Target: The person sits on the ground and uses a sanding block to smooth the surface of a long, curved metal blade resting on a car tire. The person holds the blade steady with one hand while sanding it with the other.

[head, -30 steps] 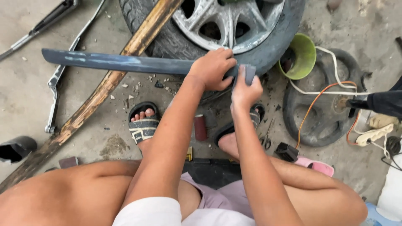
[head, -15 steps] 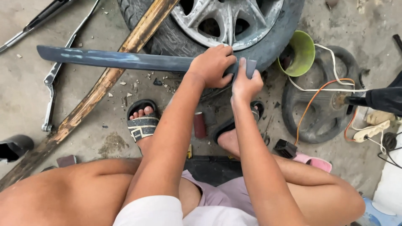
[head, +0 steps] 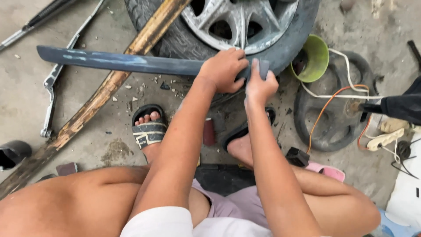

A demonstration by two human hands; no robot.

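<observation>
A long, flat dark grey strip (head: 118, 61) stretches from the left across to the middle, held level above the floor. My left hand (head: 223, 69) is clamped around its right end. My right hand (head: 259, 87) presses a small grey pad (head: 264, 66) against that same end, right beside my left hand. Both hands are in front of a car wheel with a silver rim (head: 239, 22), lying on the concrete. My sandalled feet (head: 148, 131) rest under the strip.
A worn wooden plank (head: 92, 103) runs diagonally under the strip. A metal bar (head: 49, 94) lies to the left. To the right are a green bowl (head: 312, 59), a black steering wheel (head: 333, 123) with loose wires, and a black tool (head: 401, 107).
The strip has drifted slightly up and to the left. My right hand with the pad has slid a little up along the strip's end. My left hand's grip is unchanged.
</observation>
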